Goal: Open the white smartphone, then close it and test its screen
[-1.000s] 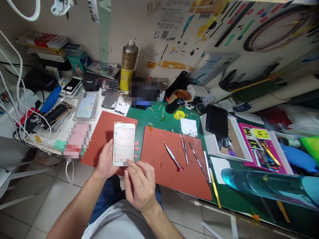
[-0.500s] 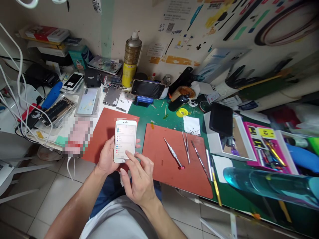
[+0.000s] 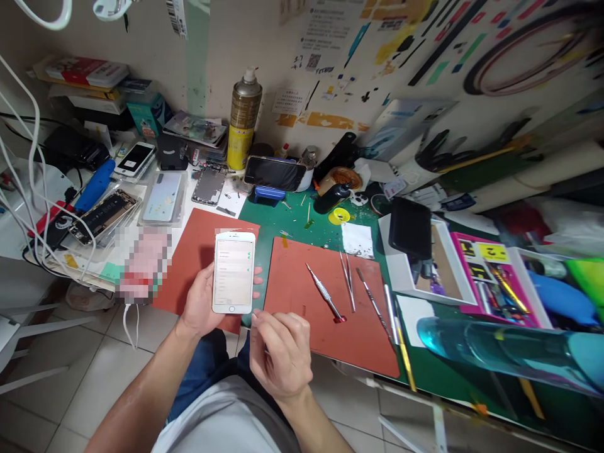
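Observation:
My left hand (image 3: 199, 303) is wrapped around a white smartphone (image 3: 233, 274), its fingertips showing past the right edge. The phone is held upright, its lit screen showing a list with green switches. Just below and right of the phone is my right hand (image 3: 282, 352), off the screen, its fingers curled in and nothing visible in them. On the red-brown mat (image 3: 292, 327) to the right lie a screwdriver (image 3: 324, 291) with a red end, tweezers (image 3: 347, 282) and a thin metal pry tool (image 3: 372, 302).
A dark phone (image 3: 274, 173) rests on a blue stand behind, near a yellow spray can (image 3: 244, 119). Opened phones and cables crowd the left. A white box (image 3: 460, 267), a pink tray (image 3: 495, 277) and a large blue bottle (image 3: 495, 349) occupy the right side.
My right hand has drawn back from the screen, down and right, and its fingers have curled in. The screen now shows a different list. The view has shifted slightly.

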`<state>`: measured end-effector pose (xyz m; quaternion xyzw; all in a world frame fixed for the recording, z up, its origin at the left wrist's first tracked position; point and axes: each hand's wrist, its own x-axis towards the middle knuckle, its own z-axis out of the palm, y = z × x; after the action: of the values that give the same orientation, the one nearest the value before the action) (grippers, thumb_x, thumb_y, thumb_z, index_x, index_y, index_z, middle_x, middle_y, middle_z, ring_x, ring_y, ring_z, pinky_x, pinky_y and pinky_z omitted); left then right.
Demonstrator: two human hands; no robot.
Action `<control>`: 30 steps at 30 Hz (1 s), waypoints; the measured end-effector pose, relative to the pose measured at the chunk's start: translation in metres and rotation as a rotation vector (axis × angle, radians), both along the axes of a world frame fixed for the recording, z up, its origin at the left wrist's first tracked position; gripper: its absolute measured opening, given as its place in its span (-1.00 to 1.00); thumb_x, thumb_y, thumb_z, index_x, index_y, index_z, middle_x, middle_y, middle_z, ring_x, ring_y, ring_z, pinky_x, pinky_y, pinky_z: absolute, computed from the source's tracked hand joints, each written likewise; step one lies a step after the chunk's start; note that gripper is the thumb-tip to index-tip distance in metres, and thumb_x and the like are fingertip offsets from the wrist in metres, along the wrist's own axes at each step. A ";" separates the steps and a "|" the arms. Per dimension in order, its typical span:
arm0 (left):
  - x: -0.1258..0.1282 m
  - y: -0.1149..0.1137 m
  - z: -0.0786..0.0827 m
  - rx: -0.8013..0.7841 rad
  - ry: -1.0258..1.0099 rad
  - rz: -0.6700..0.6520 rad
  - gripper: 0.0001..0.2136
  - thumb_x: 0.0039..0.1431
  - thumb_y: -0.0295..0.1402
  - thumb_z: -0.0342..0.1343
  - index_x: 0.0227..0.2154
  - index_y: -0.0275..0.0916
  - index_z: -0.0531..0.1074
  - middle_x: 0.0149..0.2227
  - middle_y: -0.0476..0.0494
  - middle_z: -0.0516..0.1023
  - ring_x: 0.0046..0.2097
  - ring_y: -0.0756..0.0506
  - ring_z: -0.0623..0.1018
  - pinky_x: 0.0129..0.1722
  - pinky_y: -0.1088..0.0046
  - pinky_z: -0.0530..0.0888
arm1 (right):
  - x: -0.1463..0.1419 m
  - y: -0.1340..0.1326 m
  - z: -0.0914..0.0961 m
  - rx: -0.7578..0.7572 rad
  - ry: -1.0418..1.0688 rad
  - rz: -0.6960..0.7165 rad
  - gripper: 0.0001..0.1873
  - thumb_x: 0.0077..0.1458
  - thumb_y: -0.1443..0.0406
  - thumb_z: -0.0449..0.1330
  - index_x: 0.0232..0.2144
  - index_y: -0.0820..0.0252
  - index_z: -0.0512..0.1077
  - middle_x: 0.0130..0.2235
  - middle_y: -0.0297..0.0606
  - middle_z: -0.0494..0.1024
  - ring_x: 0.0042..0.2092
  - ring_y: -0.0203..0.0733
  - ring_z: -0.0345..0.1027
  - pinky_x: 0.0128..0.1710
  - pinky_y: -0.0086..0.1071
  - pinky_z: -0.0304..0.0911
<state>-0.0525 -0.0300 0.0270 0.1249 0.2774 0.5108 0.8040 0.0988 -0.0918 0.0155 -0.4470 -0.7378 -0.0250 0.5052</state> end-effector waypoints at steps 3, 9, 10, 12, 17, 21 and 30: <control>0.000 0.000 0.000 -0.002 0.010 -0.002 -0.48 0.42 -0.14 -0.12 0.23 -0.39 0.40 0.17 -0.46 0.51 0.17 -0.41 0.53 0.13 -0.02 0.46 | 0.000 0.005 0.003 -0.042 -0.040 0.059 -0.64 0.17 0.49 0.14 0.02 0.26 0.47 -0.10 -0.09 0.66 -0.10 -0.04 0.43 -0.13 -0.13 0.28; -0.001 -0.001 -0.002 -0.036 -0.044 -0.002 -0.47 0.41 -0.13 -0.10 0.26 -0.37 0.37 0.16 -0.40 0.53 0.23 -0.40 0.48 0.27 -0.04 0.31 | -0.009 0.019 0.009 -0.158 -0.033 0.032 -0.59 0.26 0.32 0.05 0.12 0.29 0.38 0.08 0.01 0.56 0.07 0.11 0.33 0.00 0.00 0.23; -0.001 -0.001 -0.002 -0.045 -0.047 -0.001 -0.47 0.40 -0.13 -0.09 0.26 -0.38 0.37 0.16 -0.40 0.53 0.23 -0.40 0.48 0.28 -0.03 0.29 | -0.010 0.021 0.010 -0.159 -0.034 0.028 -0.60 0.26 0.31 0.07 0.11 0.28 0.37 0.09 0.01 0.55 0.08 0.11 0.32 0.02 0.00 0.23; -0.001 -0.001 -0.002 -0.058 -0.046 0.003 -0.47 0.40 -0.14 -0.07 0.27 -0.38 0.36 0.16 -0.38 0.54 0.23 -0.39 0.47 0.30 -0.01 0.27 | -0.012 0.024 0.010 -0.170 -0.036 0.022 -0.63 0.26 0.30 0.10 0.09 0.27 0.36 0.10 0.02 0.54 0.09 0.11 0.30 0.04 0.01 0.22; -0.001 -0.003 -0.004 -0.059 -0.050 0.021 -0.47 0.40 -0.15 -0.07 0.29 -0.34 0.33 0.15 -0.33 0.55 0.22 -0.36 0.49 0.30 0.04 0.28 | -0.013 0.028 0.011 -0.179 -0.029 -0.008 -0.72 0.25 0.28 0.13 -0.01 0.25 0.36 0.07 0.03 0.56 0.06 0.10 0.31 0.03 -0.01 0.21; 0.000 -0.003 -0.006 -0.062 -0.036 0.039 -0.49 0.40 -0.17 -0.06 0.29 -0.33 0.34 0.13 -0.31 0.57 0.20 -0.34 0.52 0.28 0.07 0.31 | -0.015 0.029 0.011 -0.186 -0.043 0.009 -0.73 0.25 0.29 0.13 -0.01 0.25 0.36 0.08 0.02 0.56 0.11 0.12 0.29 0.05 0.00 0.21; -0.002 -0.006 -0.003 -0.065 -0.037 -0.019 -0.46 0.40 -0.13 -0.08 0.31 -0.32 0.32 0.11 -0.31 0.59 0.19 -0.33 0.53 0.27 0.09 0.33 | -0.033 0.028 0.015 -0.248 -0.122 0.098 -0.69 0.28 0.22 0.13 0.01 0.23 0.39 0.20 -0.08 0.49 0.17 0.10 0.22 0.15 0.00 0.13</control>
<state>-0.0547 -0.0359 0.0236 0.0917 0.2779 0.4961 0.8175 0.0661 -0.0642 0.0300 -0.4672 -0.7855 0.0639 0.4007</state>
